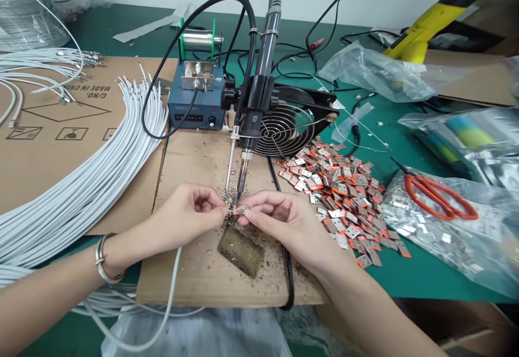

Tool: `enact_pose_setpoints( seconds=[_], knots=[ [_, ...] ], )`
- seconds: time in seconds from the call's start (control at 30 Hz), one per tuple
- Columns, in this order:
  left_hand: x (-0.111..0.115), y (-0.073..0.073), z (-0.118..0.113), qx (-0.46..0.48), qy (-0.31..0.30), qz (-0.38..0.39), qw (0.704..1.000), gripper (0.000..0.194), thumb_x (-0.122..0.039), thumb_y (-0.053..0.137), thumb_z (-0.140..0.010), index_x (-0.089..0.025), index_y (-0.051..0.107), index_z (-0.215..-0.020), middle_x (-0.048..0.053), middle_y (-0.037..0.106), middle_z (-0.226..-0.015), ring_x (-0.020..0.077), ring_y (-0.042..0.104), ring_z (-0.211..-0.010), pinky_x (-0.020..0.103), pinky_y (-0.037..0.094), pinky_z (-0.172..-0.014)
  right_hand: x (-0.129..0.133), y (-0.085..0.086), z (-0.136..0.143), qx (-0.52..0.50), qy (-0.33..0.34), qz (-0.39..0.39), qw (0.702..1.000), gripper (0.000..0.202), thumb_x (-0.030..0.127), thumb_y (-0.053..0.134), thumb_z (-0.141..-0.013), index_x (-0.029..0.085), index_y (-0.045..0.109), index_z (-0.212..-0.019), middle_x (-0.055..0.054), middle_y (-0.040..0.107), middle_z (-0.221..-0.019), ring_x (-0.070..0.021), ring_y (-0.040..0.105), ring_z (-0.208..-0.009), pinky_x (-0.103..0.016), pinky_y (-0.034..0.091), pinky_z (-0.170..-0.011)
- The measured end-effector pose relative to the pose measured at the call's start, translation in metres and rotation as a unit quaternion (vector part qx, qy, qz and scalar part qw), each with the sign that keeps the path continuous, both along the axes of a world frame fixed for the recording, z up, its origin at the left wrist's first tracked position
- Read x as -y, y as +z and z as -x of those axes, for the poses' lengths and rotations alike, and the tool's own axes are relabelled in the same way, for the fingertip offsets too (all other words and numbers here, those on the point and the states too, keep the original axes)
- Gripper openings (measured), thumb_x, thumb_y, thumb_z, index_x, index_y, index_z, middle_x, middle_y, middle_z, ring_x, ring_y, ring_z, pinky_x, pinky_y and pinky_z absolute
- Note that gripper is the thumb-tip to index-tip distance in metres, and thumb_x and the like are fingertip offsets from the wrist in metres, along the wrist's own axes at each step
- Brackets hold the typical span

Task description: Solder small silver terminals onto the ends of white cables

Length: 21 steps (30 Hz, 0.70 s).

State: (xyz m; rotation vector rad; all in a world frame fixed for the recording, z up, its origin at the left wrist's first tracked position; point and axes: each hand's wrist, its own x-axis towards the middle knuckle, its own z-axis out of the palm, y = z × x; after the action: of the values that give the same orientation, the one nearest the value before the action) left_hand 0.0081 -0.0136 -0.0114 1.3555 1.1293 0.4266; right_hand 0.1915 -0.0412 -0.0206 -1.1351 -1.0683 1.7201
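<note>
My left hand (188,211) is closed in a pinch on the end of a white cable (175,276), which hangs down below the wrist in a loop. Between finger and thumb, my right hand (286,219) grips a small USB connector (240,210) with an orange part. Cable end and connector meet at the fingertips, right under the tip of a clamped soldering iron (243,178). A thin metal solder feed tube (232,165) comes down beside that tip. Just below the hands lies a brown sponge (241,250) on cardboard.
A heap of USB connectors (344,194) lies to the right, near orange-handled scissors (440,197) on a plastic bag. Behind stand a blue solder feeder (197,105) with a solder spool (197,39) and a black fan (290,124). Bundled white cables (101,178) fill the left.
</note>
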Motion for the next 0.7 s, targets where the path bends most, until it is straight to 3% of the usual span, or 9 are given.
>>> enact_pose_setpoints(
  seconds=[0.7],
  knots=[
    [0.0021, -0.0016, 0.0044, -0.008, -0.041, -0.058, 0.997, 0.012, -0.020, 0.054, -0.073, -0.012, 0.062, -0.073, -0.005, 0.041, -0.053, 0.0075, 0.033, -0.051, 0.020, 0.024, -0.047, -0.0006, -0.0015, -0.0004, 0.025, 0.003, -0.010, 1.000, 0.014, 0.020, 0.074, -0.068, 0.017, 0.068, -0.080, -0.001, 0.071, -0.066, -0.0054, 0.065, -0.061, -0.009, 0.047, -0.058]
  ],
)
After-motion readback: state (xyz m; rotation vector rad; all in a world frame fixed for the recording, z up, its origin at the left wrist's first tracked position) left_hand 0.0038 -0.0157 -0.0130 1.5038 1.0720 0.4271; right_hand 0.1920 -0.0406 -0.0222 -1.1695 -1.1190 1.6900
